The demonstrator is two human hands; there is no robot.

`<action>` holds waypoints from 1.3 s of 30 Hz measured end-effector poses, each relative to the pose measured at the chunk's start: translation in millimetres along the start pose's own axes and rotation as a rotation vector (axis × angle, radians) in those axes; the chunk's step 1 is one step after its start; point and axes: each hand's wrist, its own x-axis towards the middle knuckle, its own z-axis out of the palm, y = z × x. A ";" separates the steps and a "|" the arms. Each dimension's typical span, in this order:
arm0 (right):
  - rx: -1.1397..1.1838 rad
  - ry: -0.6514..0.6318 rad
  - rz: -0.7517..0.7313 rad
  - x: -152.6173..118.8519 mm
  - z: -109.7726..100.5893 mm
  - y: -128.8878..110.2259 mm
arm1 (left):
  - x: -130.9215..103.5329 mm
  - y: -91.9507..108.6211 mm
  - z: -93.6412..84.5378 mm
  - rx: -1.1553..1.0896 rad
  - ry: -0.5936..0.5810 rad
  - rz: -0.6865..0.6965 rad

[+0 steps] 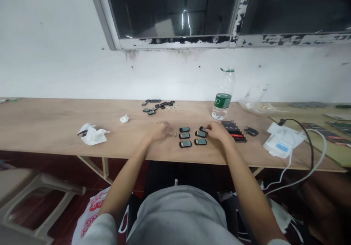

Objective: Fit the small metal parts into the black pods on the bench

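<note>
Several small dark devices with pale blue screens lie in two short rows on the wooden bench in front of me. My left hand rests on the bench just left of them, fingers curled, beside a few tiny light parts. My right hand reaches to the right end of the rows, its fingertips on the rearmost device. Whether it grips that device is unclear.
A pile of more small dark parts lies near the wall. A plastic water bottle, a phone, a white pack with cables, crumpled tissues and a plastic chair at lower left surround the spot.
</note>
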 end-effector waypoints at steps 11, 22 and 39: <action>0.132 0.130 -0.056 0.7 1.0 4.3 | 2.8 8.3 6.6 -0.012 -0.112 0.115; 0.494 0.224 -0.181 -16.6 -21.5 -42.9 | 4.2 9.8 23.8 0.190 -0.047 0.135; 0.827 0.028 -0.205 -28.4 -13.7 -84.0 | 2.8 49.5 2.6 0.017 0.264 0.306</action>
